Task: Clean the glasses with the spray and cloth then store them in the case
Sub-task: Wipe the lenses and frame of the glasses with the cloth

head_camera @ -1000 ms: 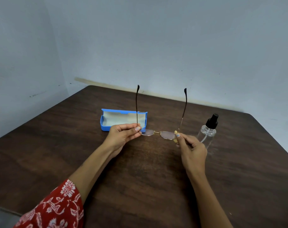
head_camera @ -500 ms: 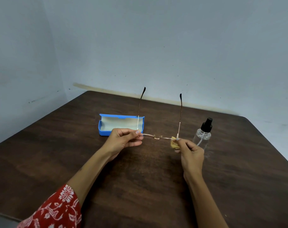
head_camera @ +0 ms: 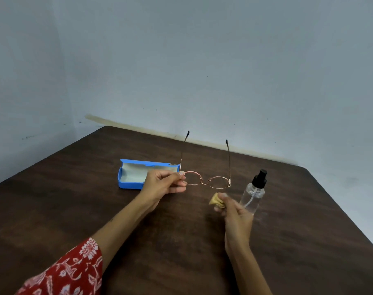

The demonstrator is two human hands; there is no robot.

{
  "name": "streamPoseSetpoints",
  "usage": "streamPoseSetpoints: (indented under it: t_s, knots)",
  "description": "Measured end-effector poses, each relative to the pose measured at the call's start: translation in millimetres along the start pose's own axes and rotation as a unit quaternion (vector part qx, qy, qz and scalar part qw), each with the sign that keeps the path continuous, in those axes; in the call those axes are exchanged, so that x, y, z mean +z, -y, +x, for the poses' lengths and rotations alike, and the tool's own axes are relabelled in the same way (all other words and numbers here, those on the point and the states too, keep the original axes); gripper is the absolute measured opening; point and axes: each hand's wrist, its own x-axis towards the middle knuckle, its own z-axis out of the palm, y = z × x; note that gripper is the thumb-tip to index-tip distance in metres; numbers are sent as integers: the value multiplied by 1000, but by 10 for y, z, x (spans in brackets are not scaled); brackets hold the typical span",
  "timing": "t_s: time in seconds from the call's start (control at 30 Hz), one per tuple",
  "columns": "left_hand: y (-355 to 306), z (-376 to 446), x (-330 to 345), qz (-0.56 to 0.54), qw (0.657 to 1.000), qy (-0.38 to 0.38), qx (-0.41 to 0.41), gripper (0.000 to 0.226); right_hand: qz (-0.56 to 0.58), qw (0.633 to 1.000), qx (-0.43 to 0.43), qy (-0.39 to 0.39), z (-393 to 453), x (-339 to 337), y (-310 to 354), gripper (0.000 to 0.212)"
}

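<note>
Left of centre, the blue case [head_camera: 130, 176] lies open on the table [head_camera: 53, 209], with nothing in it. Just right of it, the left hand [head_camera: 163, 185] pinches the glasses [head_camera: 204, 182] at 1 rim, temples unfolded. Right of centre, the right hand [head_camera: 236, 213] grips the bunched yellow cloth [head_camera: 216, 201], clear of the lenses. Further right stands the spray bottle [head_camera: 253, 194]. Wiping looks underway or finishing; folding and storing remain.

Dark brown wood table [head_camera: 74, 209], grain visible, fills lower frame. Pale blue-grey wall [head_camera: 202, 60] behind table, meeting a second wall at left corner. Beige strip [head_camera: 138, 129] runs along wall base just beyond table's far edge.
</note>
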Motion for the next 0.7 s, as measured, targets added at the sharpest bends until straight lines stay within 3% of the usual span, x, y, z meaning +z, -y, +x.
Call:
streamPoseSetpoints:
  t_s: [0.1, 0.2, 0.27, 0.37, 0.43, 0.53, 0.7]
  knots:
    - [22, -19, 15, -18, 999, -37, 5, 13, -70, 996, -57, -3, -57, 16, -24, 14]
    - [19, -38, 5, -31, 997, -75, 2, 13, -174, 965, -197, 7, -192, 114, -28, 27]
    - [10, -53, -5, -36, 996, -83, -4, 12, -234, 907, -351, 10, -250, 197, 8, 31]
    - [1, -77, 0, -34, 996, -83, -15, 10, -317, 768, -556, 3, -201, 332, 68, 20]
    - [-6, -98, 13, -27, 996, -78, -17, 10, -340, 720, -605, 12, -122, 436, 103, 16]
    - [-17, -125, 20, -29, 997, -69, -11, 13, -361, 680, -638, 26, -61, 558, 26, 8]
    - [-79, -112, -32, -18, 996, -87, 15, 15, -359, 675, -640, 74, -126, 604, -138, 12]
